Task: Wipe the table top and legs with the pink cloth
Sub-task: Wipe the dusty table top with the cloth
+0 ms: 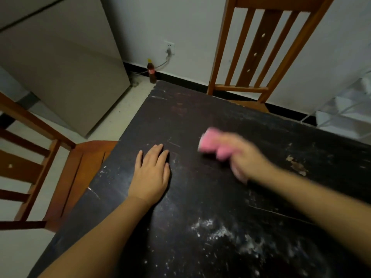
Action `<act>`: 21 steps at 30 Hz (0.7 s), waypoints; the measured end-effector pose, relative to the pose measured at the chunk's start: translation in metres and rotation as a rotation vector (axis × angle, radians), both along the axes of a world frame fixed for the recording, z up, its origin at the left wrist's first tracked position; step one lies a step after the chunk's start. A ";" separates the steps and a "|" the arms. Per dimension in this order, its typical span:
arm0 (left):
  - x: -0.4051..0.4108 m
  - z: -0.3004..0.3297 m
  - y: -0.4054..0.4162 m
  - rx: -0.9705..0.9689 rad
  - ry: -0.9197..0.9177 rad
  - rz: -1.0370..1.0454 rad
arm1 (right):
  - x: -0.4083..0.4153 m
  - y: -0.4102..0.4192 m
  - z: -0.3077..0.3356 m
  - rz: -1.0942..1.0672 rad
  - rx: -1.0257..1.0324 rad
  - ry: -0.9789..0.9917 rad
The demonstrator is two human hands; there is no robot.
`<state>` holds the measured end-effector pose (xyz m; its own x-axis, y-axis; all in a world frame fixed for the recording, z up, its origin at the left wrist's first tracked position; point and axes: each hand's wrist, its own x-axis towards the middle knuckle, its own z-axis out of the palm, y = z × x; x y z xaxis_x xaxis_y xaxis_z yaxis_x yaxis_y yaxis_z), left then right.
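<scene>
Pink cloth (215,144) is bunched in your right hand (244,158), fingers curled round it, pressed on the dark table top (200,197) right of centre. Hand and cloth are motion-blurred. Your left hand (151,171) lies flat on the top near its left edge, fingers straight, holding nothing. White powdery residue (220,233) sits on the near part of the top; chipped patch (297,165) at right. Wooden chairs at the left side (60,167) and far side (261,47). Bottle (152,71) stands on the floor by the wall.

White wall (196,27), pale floor (120,117), two wooden chairs (259,49), beige cabinet (66,67).
</scene>
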<state>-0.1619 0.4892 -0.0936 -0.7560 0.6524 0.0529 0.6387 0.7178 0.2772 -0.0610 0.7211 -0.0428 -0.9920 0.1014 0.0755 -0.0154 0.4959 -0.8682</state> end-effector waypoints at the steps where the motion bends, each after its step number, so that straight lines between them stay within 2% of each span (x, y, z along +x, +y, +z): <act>1: 0.000 -0.001 0.000 0.000 0.005 0.000 | -0.028 0.026 0.005 -0.160 0.048 -0.028; 4: 0.000 -0.003 -0.002 0.010 0.016 0.000 | -0.083 0.075 -0.009 -0.424 0.266 -0.168; 6: -0.001 -0.003 -0.001 0.040 0.013 -0.007 | -0.097 0.055 -0.021 -0.409 0.304 -0.177; 8: -0.001 0.000 -0.003 0.136 -0.022 0.001 | -0.090 0.002 -0.021 -0.187 0.250 -0.114; 11: -0.010 0.008 -0.021 0.359 -0.082 0.144 | -0.040 -0.076 -0.022 0.119 0.155 -0.123; 13: -0.026 0.011 -0.045 0.379 -0.075 0.271 | -0.001 -0.115 -0.026 0.342 0.197 -0.126; 15: -0.041 0.010 -0.068 0.282 -0.073 0.339 | 0.011 -0.121 -0.023 0.521 0.158 -0.122; 17: -0.049 0.006 -0.080 0.185 -0.134 0.317 | -0.015 -0.106 -0.002 0.460 0.011 -0.092; 19: -0.048 0.004 -0.082 0.133 -0.168 0.289 | -0.064 -0.064 0.011 0.097 -0.032 -0.011; 21: -0.047 0.004 -0.080 0.102 -0.159 0.285 | -0.112 -0.006 0.011 -0.211 0.093 -0.014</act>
<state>-0.2090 0.4096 -0.0899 -0.9111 0.4114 -0.0264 0.3596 0.8244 0.4371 -0.1734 0.7153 -0.0318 -0.9506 0.2998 0.0801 0.1091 0.5646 -0.8181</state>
